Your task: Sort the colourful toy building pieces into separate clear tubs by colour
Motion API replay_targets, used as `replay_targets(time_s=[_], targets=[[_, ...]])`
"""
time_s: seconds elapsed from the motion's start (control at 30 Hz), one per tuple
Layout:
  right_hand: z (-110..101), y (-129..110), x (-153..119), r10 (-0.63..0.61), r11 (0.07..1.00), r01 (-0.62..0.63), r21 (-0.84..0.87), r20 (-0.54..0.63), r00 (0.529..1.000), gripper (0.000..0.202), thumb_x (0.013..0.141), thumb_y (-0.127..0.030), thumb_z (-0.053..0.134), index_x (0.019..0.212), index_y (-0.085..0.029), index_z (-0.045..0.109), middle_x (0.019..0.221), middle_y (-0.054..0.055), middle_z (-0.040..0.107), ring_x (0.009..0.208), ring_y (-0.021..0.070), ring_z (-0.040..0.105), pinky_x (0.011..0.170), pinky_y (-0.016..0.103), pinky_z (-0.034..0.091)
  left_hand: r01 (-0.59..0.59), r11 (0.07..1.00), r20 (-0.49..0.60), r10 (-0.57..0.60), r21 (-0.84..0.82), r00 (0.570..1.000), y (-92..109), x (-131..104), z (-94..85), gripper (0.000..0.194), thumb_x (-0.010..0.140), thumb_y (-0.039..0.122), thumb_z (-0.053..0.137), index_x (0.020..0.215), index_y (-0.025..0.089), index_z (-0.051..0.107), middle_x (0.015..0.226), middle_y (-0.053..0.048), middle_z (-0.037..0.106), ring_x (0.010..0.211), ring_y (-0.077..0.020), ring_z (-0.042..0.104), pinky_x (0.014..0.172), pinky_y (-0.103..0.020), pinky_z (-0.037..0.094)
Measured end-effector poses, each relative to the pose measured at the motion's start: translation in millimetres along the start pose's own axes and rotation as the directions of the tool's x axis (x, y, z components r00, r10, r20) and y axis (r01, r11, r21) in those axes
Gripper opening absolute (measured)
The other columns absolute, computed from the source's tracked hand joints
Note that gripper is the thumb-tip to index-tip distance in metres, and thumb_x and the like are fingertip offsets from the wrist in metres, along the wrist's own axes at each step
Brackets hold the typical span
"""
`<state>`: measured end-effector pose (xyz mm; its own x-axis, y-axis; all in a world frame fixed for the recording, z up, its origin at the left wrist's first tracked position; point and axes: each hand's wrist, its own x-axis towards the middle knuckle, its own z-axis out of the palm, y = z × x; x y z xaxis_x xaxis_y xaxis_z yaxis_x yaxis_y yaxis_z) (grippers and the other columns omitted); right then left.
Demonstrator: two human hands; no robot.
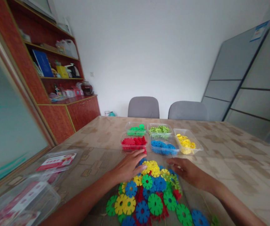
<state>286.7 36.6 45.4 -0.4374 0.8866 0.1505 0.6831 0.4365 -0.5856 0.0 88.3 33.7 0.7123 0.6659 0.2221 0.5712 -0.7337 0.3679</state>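
Five tubs [198, 148] each hold one colour already, while a mixed pile of pieces [155, 204] is left loose on the counter [97, 141]. Our left hand [130, 164] reaches over its edge, thumb and fingers apart; our right hand [186, 170] curls beside it, and whether those fingers pinch anything we cannot tell.

light: soft, diffuse | shadows: faint | edges: stretched, bowed, blurred
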Motion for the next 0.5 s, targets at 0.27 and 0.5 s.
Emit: replay_targets(time_s=[0.27,0.5], targets=[[0.9,-24.9,-3.1,-0.028,0.988,0.044,-0.146,0.11,0.994,0.026,0.086,-0.014,0.047,0.1,-0.019,0.068,0.103,0.011,0.066,0.094,0.024,0.062,0.084,0.038,0.05,-0.02,0.995,-0.034,0.017,-0.093,0.999,13.3,8.1,-1.3,0.034,0.095,0.037,0.047,0.125,0.022,0.053,0.128,-0.008,0.057,0.117,-0.0228,0.053,0.1,-0.036,0.042],[-18.7,-19.6,-15.6,0.09,0.988,-0.076,-0.131,0.105,0.99,0.033,0.086,-0.025,0.051,0.116,-0.02,0.065,0.109,0.013,0.068,0.098,0.0277,0.063,0.085,0.04,0.05,0.005,0.989,-0.047,-0.013,-0.149,0.999,4.4,1.5,-7.6,0.038,0.096,0.033,0.046,0.132,0.024,0.048,0.138,-0.007,0.051,0.126,-0.0226,0.047,0.107,-0.039,0.036]])
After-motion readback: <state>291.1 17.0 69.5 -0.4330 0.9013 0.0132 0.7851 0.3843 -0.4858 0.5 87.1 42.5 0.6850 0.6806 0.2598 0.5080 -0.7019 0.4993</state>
